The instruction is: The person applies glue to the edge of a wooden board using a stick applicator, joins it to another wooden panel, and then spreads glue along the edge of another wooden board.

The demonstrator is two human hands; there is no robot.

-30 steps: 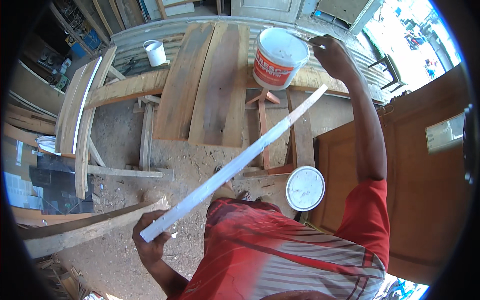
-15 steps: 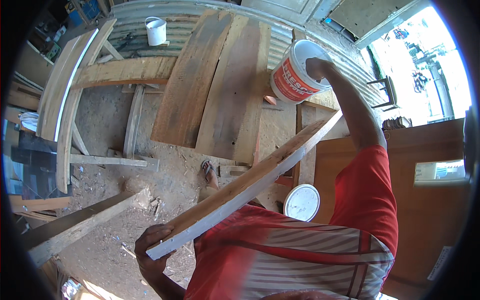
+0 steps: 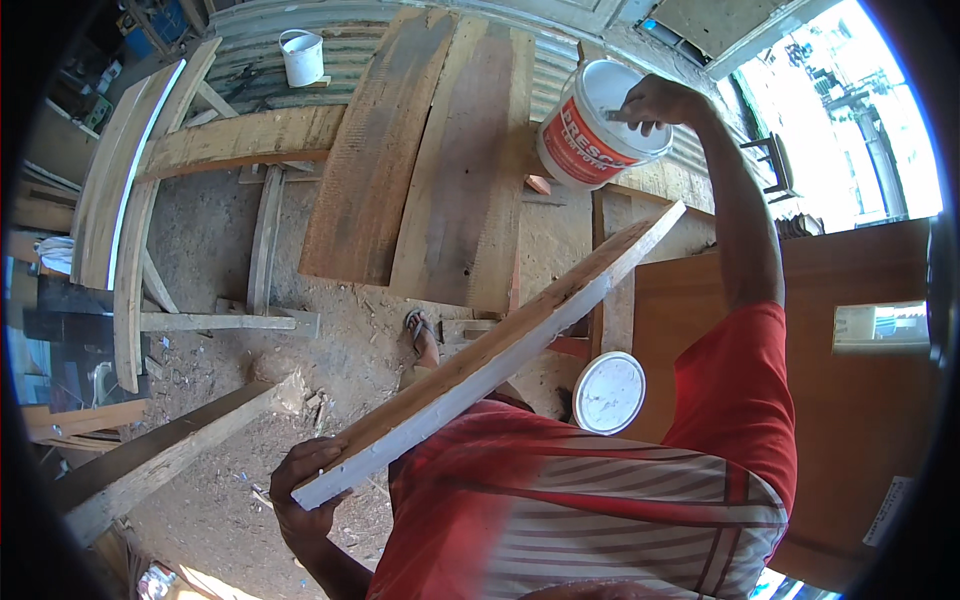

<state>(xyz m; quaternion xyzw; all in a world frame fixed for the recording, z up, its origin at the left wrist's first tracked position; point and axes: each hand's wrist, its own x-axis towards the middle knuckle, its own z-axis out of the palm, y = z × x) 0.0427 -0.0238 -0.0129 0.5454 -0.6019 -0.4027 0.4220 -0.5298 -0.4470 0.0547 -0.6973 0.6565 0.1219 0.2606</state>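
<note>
My left hand (image 3: 305,490) is wrapped round the lower left end of a long wooden plank (image 3: 520,330). This plank slants up to the right across my body, and its near edge is coated white. Over the rim of a white bucket with a red label (image 3: 583,140), my right hand (image 3: 660,103) is closed with its fingers curled down. A small grey tip (image 3: 613,115) pokes out of those fingers; most of that thing is hidden, so its kind is unclear. White material lines the inside of the bucket.
Two wide boards (image 3: 465,170) lie side by side beyond the plank. A round white lid (image 3: 609,393) is at right, beside a brown wooden panel (image 3: 750,400). Wooden trestles (image 3: 265,240) and a thick beam (image 3: 170,450) are at left. A small white pail (image 3: 302,60) stands farther back.
My right hand has lifted from inside the bucket to its rim, and the grey tip now shows. The left hand still grips the plank, which has shifted only slightly.
</note>
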